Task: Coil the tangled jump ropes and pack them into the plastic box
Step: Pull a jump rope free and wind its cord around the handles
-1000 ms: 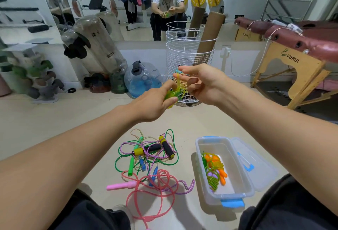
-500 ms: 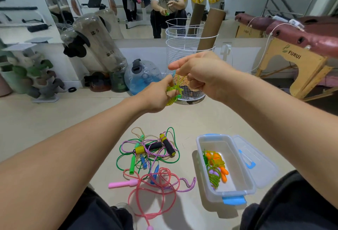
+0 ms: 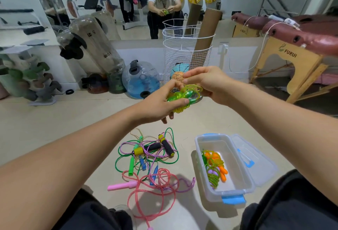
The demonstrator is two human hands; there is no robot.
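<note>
A coiled yellow-green jump rope with green handles (image 3: 184,98) is held up in front of me. My left hand (image 3: 161,105) grips its handles and coil from the left. My right hand (image 3: 206,83) pinches a loop of its cord from above right. Below on the floor lies a tangled pile of jump ropes (image 3: 148,154) in green, purple, blue and black. A pink rope with a pink handle (image 3: 146,189) lies nearer to me. The clear plastic box (image 3: 200,158) with blue clasps stands to the right, open, and holds a coiled rope with orange handles (image 3: 215,169).
The box's clear lid (image 3: 256,160) hangs open on its right side. A white wire basket (image 3: 184,54) with cardboard tubes stands behind my hands, a blue water bag (image 3: 140,79) to its left, and a wooden massage table (image 3: 292,46) at the right. My knees frame the bottom.
Both hands have dropped a little and turned the green coil. The right hand has shifted from covering the coil to pinching a loop beside it, so the coil shows more.
</note>
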